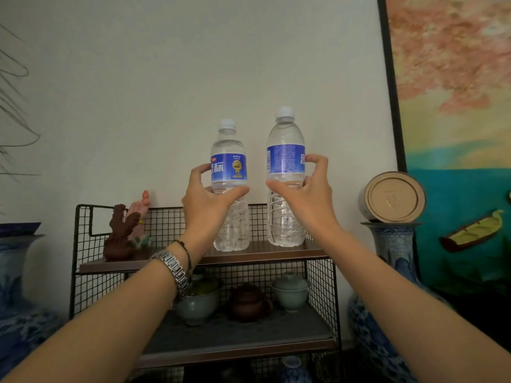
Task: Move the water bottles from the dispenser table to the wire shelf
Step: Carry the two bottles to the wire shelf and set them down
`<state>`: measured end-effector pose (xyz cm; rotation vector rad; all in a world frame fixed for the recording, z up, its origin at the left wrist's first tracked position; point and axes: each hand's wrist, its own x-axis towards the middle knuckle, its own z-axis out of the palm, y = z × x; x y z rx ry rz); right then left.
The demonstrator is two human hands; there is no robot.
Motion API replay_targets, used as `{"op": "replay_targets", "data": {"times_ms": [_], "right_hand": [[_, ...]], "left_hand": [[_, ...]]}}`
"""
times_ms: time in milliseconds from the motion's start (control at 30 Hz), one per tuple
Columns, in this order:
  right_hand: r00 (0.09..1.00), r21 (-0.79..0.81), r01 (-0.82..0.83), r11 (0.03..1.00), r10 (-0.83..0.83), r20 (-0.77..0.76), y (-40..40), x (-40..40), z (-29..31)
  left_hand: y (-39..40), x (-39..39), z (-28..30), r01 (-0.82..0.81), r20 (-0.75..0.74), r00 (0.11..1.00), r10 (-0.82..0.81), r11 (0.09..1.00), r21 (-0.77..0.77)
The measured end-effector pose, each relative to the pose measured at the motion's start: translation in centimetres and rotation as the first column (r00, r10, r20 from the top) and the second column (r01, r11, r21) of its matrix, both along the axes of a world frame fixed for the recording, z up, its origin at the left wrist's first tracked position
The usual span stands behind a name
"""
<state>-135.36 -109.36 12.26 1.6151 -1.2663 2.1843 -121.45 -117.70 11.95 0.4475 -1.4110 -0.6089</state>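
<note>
Two water bottles [230,186] [285,178], two hands [206,205] [307,194], two rooster figurines [120,236] [139,217], three vases [392,272] [19,294] [293,369].

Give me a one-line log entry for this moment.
left hand: gripping left bottle | right hand: gripping right bottle | both bottles upright on wire shelf top tier | release: not yet

Head view faces wire shelf [193,261] (close).
</note>
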Motion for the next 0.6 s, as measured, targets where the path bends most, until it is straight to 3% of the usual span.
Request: {"op": "replay_targets", "data": {"times_ms": [600], "right_hand": [[0.998,0.038,-0.055,0.998,0.056,-0.01,-4.0,-1.1,-1.1]], "left_hand": [[-1.5,-1.7,-0.4,0.115,0.042,0.992,-0.117,0.993,0.031]]}}
